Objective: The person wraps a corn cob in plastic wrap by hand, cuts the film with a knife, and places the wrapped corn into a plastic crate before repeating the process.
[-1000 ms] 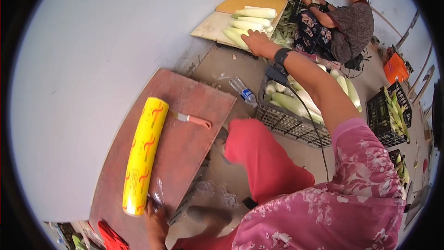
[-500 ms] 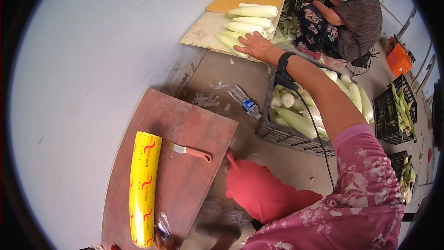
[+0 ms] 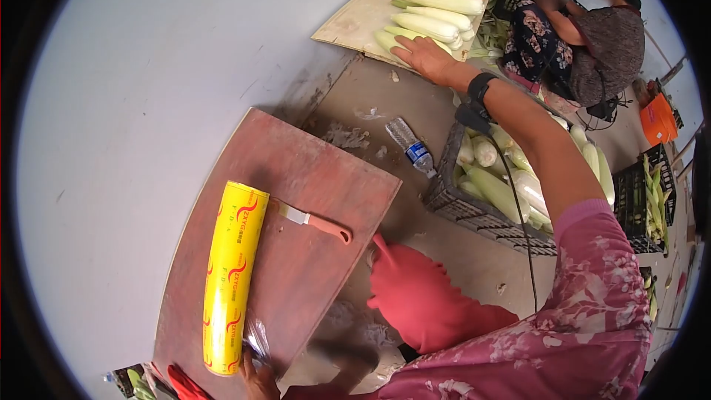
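- Lying lengthwise on the red surface, the yellow roll is a smooth, glossy cylinder with curling red print.
- At the roll's near end is my left hand, beside a crumpled, shiny wad of clear film. Shadow and blur hide how my fingers are set, so I cannot tell whether that grip pinches anything.
- Just right of the roll's far end lies the knife, with a short metal blade and a smooth pinkish handle.
- Farther right of the roll, down on the floor, lies the bottle, clear ribbed plastic with a blue label.
- Beyond the roll and to its right, my right hand has stayed at the nearest cob over the last second. My fingers reach over it, apparently touching; whether that grip has closed, I cannot tell. That cob remains on the far surface, so I judge the handling to be at contact, not carrying.
- Alongside it, also beyond the roll, the other cobs lie in a row, long, tapered and pale green.
- Well right of the roll, the black lattice crate holds more corn.
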Demonstrator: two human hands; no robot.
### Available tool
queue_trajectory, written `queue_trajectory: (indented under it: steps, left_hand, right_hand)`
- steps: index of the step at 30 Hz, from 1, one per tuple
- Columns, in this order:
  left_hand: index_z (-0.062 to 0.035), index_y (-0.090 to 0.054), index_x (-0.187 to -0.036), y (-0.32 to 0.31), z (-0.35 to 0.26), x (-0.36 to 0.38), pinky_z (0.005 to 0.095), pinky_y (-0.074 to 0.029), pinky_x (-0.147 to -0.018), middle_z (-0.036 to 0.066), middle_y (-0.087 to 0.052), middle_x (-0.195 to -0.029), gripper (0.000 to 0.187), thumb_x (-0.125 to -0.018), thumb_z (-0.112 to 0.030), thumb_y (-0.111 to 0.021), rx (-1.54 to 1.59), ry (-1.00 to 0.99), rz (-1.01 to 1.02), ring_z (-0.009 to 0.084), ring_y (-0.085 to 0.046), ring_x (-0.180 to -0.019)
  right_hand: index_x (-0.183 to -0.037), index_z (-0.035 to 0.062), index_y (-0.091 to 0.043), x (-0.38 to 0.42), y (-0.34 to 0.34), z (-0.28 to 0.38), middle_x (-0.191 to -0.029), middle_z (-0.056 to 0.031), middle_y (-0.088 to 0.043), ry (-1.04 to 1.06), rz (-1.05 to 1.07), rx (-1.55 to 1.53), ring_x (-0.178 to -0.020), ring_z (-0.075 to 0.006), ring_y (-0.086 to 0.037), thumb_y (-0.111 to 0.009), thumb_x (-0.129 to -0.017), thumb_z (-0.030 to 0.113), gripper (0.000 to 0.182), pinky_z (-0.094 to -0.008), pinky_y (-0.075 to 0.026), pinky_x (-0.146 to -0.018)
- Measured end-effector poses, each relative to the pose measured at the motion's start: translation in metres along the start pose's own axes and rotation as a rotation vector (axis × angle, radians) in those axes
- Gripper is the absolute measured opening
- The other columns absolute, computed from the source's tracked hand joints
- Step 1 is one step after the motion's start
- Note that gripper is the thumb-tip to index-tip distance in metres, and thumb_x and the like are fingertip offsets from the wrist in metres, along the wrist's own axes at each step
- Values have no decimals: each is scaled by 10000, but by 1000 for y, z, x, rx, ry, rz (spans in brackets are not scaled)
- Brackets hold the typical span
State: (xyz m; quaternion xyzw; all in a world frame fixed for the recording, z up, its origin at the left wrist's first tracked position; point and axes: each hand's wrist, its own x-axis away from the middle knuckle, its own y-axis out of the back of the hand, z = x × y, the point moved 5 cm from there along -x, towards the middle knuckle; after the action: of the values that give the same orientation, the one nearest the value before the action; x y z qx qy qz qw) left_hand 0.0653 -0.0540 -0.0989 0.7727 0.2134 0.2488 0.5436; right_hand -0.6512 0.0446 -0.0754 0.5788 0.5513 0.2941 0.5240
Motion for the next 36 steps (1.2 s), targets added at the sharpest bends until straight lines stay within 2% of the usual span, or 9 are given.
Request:
queue_trajectory:
  steps: [6, 11, 14, 16, 20, 24, 26, 30, 36]
  left_hand:
    - [19, -641, -817, 1, -2, -1, 504, -324, -1054, 337, -387, -1348, 120, -771, -12, -534, -44, -14, -8, 495, -365, -1255]
    - [5, -633, -790, -1, 5, 5, 476, -354, -1040, 325, -434, -1319, 148, -806, -14, -487, -20, -29, -75, 463, -414, -1224]
    - [-3, -635, -766, -4, 16, 12, 444, -357, -1046, 287, -414, -1356, 129, -777, 10, -507, -53, -78, -73, 445, -417, -1229]
    - [-2, -627, -774, -4, 18, 17, 450, -382, -1018, 285, -437, -1340, 90, -757, 9, -539, -96, -61, -75, 438, -446, -1192]
    - [-34, -650, -800, -5, 23, 21, 440, -417, -987, 246, -452, -1351, 82, -754, -19, -583, -53, 2, -97, 418, -462, -1182]
    - [-35, -625, -785, -6, 24, 21, 433, -425, -984, 221, -455, -1363, 73, -801, -52, -555, -36, 11, -124, 389, -449, -1221]
    - [-39, -611, -813, -1, 18, 22, 436, -407, -1001, 215, -427, -1391, 79, -824, -69, -538, -35, 32, -102, 375, -426, -1250]
    - [-65, -640, -892, 6, 14, 21, 435, -385, -1015, 206, -399, -1413, 118, -845, -92, -536, -18, 53, -55, 372, -403, -1269]
    - [-80, -667, -965, -7, 26, 14, 438, -407, -970, 154, -545, -1255, 165, -860, -135, -552, 338, 51, -284, 342, -502, -1169]
  right_hand:
    - [-1326, 90, -435, -8, 41, 6, -1361, -180, -437, -159, -423, -538, -1227, -346, -457, -601, -741, 13, 614, -397, -377, -1029]
    - [-1252, 85, -508, 10, 92, -2, -1141, -27, -576, -329, -405, -1165, -1022, -132, -558, -673, -828, 146, 459, -278, -459, -893]
    - [-1268, 42, -492, 26, 154, 56, -1185, -93, -587, -261, -606, -1699, -1101, -191, -561, -580, -902, 135, 388, -374, -420, -987]
    - [-1303, 28, -460, 33, 177, 119, -1264, -142, -551, -380, -518, -2170, -1169, -252, -535, -521, -935, 157, 395, -434, -370, -1057]
    - [-1314, 1, -437, 11, 188, 223, -1282, -207, -520, 316, 288, -2543, -1118, -303, -565, -455, -980, 294, 445, -432, -460, -987]
    - [-1299, -3, -449, -11, 184, 338, -1209, -182, -567, 129, 782, -2370, -1008, -254, -617, -505, -963, 304, 459, -361, -549, -823]
    - [-1166, -35, -528, -2, 207, 395, -1025, -126, -633, 42, 816, -2267, -911, -181, -623, -705, -827, 223, 461, -331, -512, -845]
    - [-1166, -42, -511, 15, 229, 495, -1019, -104, -607, 512, 1040, -1836, -896, -158, -598, -715, -767, 133, 480, -281, -496, -771]
    - [-1299, 24, -456, 25, 205, 581, -1121, -153, -550, 967, 502, -1110, -1069, -282, -529, -733, -698, 124, 669, -368, -425, -946]
